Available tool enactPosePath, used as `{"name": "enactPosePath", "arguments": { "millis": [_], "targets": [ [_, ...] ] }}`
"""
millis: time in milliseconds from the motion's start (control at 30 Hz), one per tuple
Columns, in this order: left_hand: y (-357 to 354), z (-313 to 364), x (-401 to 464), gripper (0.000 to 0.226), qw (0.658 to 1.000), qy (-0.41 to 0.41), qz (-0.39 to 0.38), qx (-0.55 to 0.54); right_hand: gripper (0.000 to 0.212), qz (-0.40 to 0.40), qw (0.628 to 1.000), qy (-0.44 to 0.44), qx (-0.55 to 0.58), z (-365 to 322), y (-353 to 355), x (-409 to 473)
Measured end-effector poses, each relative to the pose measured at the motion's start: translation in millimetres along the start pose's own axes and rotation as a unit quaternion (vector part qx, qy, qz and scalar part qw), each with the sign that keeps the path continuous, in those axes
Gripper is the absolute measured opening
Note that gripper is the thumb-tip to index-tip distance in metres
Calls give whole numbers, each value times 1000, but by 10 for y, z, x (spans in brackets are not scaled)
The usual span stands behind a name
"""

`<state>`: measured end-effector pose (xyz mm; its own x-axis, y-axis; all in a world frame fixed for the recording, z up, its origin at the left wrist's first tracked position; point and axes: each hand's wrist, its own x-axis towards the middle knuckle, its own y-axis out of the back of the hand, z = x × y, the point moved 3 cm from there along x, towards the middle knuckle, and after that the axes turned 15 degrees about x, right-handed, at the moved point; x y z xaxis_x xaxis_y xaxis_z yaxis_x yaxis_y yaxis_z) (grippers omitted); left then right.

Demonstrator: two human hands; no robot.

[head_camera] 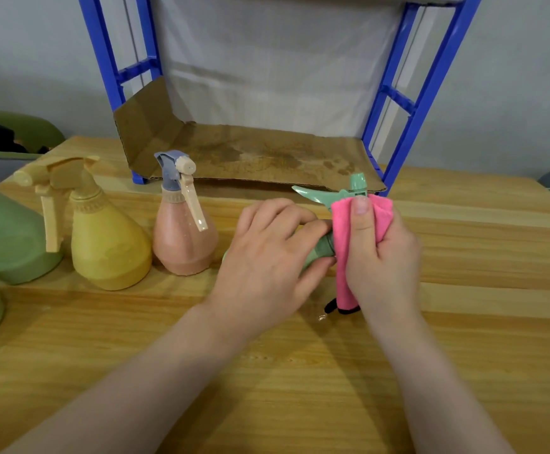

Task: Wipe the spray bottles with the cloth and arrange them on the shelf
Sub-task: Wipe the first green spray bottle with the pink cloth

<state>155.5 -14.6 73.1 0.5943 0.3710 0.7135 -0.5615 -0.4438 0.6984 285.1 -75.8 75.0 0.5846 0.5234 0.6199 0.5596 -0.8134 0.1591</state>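
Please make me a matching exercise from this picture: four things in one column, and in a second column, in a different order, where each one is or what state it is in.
Things
1. pink cloth
2. yellow spray bottle
3. small green spray bottle
4. cardboard sheet

Places or states
A. lies on the bottom of the blue shelf
B. held tilted in the left hand
C. stands upright on the wooden table, untouched
D. gripped in the right hand, wrapped at the bottle's neck

Pairs: 1-D, 2-C, 3-B, 4-A
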Motion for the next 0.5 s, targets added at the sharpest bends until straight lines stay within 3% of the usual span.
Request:
{"name": "enactPosePath", "arguments": {
  "millis": [67, 167, 300, 367, 500],
  "targets": [
    [7, 1, -8, 33, 1000, 5, -2, 1, 40, 0, 999, -24, 30, 2, -11, 4],
    [29, -31, 6, 33, 1000, 16, 9, -4, 22, -39, 986, -81, 140, -11, -29, 53],
    [48, -98, 35, 33, 999, 26, 20, -5, 39, -102, 953, -187, 217, 24, -50, 75],
    [43, -123, 35, 32, 999, 31, 22, -4, 50, -126, 941, -227, 219, 30, -60, 44],
    [22, -150, 26, 28, 998, 56, 25, -1, 54, -175, 955, -209, 114, -44, -94, -13]
  ]
}}
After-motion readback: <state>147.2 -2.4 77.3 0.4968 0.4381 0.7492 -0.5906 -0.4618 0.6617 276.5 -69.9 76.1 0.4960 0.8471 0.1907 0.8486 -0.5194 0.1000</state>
